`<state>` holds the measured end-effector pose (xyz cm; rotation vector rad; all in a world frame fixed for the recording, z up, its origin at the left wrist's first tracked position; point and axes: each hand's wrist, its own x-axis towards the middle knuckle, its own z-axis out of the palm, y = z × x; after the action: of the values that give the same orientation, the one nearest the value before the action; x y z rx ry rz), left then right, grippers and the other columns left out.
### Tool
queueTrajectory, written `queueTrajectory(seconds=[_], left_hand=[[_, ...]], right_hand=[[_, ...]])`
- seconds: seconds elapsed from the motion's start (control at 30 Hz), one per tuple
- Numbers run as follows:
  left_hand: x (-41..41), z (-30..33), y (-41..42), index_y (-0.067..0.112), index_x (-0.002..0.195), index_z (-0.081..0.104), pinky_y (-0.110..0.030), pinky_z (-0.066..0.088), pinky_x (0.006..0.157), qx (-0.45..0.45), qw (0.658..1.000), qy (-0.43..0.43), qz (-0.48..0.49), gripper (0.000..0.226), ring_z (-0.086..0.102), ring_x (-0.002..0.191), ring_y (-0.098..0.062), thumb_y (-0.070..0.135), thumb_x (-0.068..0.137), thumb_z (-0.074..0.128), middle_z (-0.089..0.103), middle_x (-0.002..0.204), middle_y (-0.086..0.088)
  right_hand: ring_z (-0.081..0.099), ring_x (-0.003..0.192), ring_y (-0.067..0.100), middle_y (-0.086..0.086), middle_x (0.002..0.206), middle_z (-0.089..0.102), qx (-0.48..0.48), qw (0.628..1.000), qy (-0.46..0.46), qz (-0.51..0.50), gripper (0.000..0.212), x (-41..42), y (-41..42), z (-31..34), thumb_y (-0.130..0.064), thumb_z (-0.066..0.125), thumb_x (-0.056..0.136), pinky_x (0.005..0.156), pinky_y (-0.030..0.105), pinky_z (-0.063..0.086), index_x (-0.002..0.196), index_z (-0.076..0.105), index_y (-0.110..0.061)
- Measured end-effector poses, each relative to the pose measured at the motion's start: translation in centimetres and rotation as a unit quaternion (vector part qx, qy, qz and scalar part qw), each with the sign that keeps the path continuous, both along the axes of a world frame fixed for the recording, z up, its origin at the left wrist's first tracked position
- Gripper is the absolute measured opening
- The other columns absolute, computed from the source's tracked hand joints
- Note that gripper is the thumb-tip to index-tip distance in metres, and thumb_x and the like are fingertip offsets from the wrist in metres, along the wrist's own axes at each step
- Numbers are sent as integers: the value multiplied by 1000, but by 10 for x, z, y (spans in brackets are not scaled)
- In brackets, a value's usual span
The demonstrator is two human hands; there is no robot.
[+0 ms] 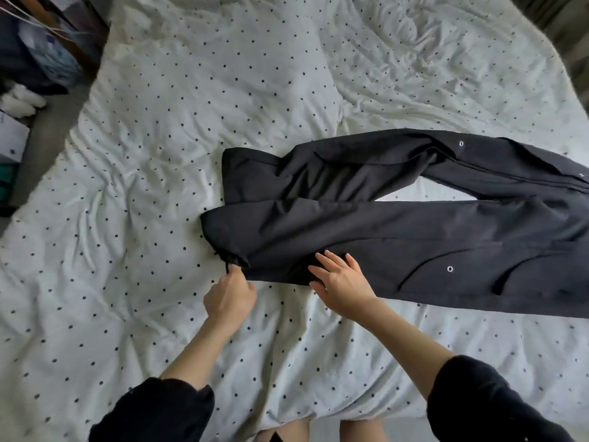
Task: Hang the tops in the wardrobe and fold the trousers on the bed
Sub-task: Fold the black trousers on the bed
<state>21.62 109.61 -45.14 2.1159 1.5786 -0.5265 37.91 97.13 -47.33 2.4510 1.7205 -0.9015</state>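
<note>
Dark grey trousers (398, 228) lie across the bed (159, 154), legs pointing left, the waist running off the right edge. The two legs overlap near their hems and part further right. My left hand (230, 296) pinches the drawcord at the hem of the near leg. My right hand (339, 279) lies flat with spread fingers on the near leg's lower edge, just right of the left hand.
A white duvet with small dark dots covers the bed, rumpled at the far side. On the floor at the far left stand bags and boxes (35, 59) and a white bundle (22, 98). My knees (322, 430) touch the bed's near edge.
</note>
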Motion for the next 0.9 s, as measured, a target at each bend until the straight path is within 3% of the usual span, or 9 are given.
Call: queueTrajectory(seconds=[0.1, 0.2, 0.3, 0.33, 0.57, 0.63, 0.73, 0.83, 0.9], left_hand=[[-16, -1, -3, 14, 126, 43, -36, 45, 68, -51, 977, -158, 132, 32, 62, 85, -27, 14, 94, 39, 60, 118, -2], [-28, -5, -3, 11, 126, 49, -33, 53, 63, -116, 866, -331, 356, 32, 65, 74, -14, 13, 94, 50, 61, 122, 0], [-45, -16, 8, 4, 123, 48, -30, 50, 62, -152, 737, -338, 566, 32, 61, 73, -19, 10, 92, 49, 64, 98, -9], [-50, -19, 14, 2, 121, 49, -31, 49, 64, -139, 719, -322, 600, 30, 58, 72, -21, 9, 91, 45, 61, 92, -10], [-43, -26, 82, 13, 105, 54, -36, 40, 87, -19, 840, -293, 456, 26, 51, 100, -28, 32, 88, 57, 54, 103, -4], [-33, -28, 95, 22, 85, 49, -35, 41, 85, -49, 869, -294, 394, 23, 50, 90, -23, 44, 86, 58, 52, 87, 3], [-24, -32, 107, 9, 101, 55, -27, 44, 72, -96, 906, -294, 288, 35, 55, 86, -17, 42, 91, 55, 58, 97, -1], [-24, -31, 108, 11, 101, 61, -19, 44, 66, -67, 899, -345, 263, 16, 59, 86, -17, 23, 92, 56, 64, 94, -1], [-33, -34, 106, 18, 103, 60, -26, 46, 71, -65, 899, -337, 272, 13, 60, 90, -17, 17, 91, 56, 65, 97, 2]], right_hand=[[12, 145, 14, -1, 156, 22, -3, 1000, 1, 18, 43, -5, 11, 1, -36, 33, 101, 116, 40, 3, 142, 39, -24], [15, 144, 14, -2, 154, 27, 2, 999, -9, 43, 42, -6, 24, 2, -35, 33, 101, 116, 39, 5, 141, 41, -23], [15, 144, 14, -2, 152, 28, 0, 998, -8, 67, 42, -10, 40, 0, -34, 33, 101, 116, 40, 5, 140, 41, -23], [15, 144, 14, -2, 152, 28, 2, 997, -11, 73, 41, -11, 45, 0, -34, 33, 101, 116, 41, 5, 141, 41, -23], [17, 144, 18, 3, 152, 31, 75, 994, -71, 17, 45, 5, 107, -1, -30, 38, 99, 115, 47, 7, 143, 37, -19], [19, 143, 21, 5, 152, 29, 71, 993, -87, -21, 47, 15, 123, -4, -30, 36, 100, 115, 50, 6, 146, 31, -18], [35, 132, 27, 7, 143, 41, 18, 992, -106, -59, 44, 29, 144, -9, -29, 32, 101, 113, 51, 10, 144, 32, -15], [55, 106, 27, 7, 112, 63, 9, 995, -95, -25, 33, 31, 151, -11, -30, 30, 101, 104, 43, 22, 110, 57, -13], [61, 87, 29, 7, 90, 68, 31, 996, -84, 13, 31, 29, 149, -10, -30, 31, 102, 96, 37, 25, 85, 52, -15]])
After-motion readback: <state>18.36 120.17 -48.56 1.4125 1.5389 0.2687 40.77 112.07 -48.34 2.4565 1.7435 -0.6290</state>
